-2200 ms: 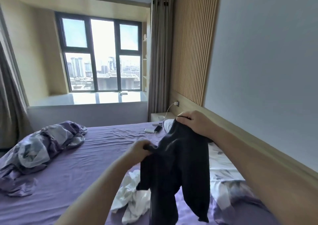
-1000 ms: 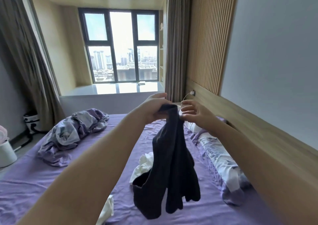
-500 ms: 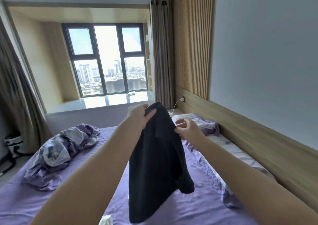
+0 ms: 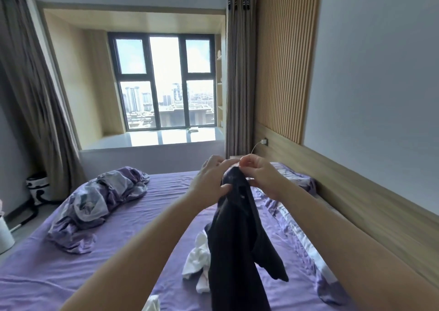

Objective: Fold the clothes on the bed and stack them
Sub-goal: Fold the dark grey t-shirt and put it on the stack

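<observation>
**Dark garment bunched up between both hands**

While the dark garment (image 4: 234, 234) hangs above the purple bed (image 4: 123, 246), the left hand (image 4: 211, 180) pinches its top edge and the right hand (image 4: 261, 177) pinches beside it, almost touching. Half a second ago the hands were apart and the cloth hung broad; now it's gathered narrow, tail trailing low. White clothes (image 4: 198, 260) lie crumpled on the sheet just behind it. Off left, a rumpled duvet (image 4: 99, 201) sits well apart.
</observation>
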A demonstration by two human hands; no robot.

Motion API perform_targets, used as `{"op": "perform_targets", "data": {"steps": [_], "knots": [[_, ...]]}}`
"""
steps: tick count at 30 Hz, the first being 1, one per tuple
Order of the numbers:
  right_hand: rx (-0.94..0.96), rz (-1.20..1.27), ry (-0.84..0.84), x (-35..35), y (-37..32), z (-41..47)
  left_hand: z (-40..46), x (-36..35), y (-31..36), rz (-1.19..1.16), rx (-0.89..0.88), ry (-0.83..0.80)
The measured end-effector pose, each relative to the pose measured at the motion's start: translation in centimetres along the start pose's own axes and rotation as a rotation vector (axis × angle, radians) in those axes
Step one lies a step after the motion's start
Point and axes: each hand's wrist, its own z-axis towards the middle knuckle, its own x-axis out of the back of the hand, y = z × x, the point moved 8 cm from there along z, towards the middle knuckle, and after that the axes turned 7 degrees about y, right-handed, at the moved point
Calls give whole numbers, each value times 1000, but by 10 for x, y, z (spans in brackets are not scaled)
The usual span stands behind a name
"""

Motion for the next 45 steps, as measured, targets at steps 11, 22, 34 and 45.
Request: {"op": "perform_targets", "data": {"steps": [11,22,34,45], "knots": [[-60,46,33,39,19,-9,2,-16,43,-97,-146,57],[-148,-331,-104,56,89,-53,32,-9,35,-657,423,-21],[105,-541,61,27,75,-74,63,51,41,-435,391,168],[249,-589,240,37,46,-84,46,81,46,-413,345,199]]}}
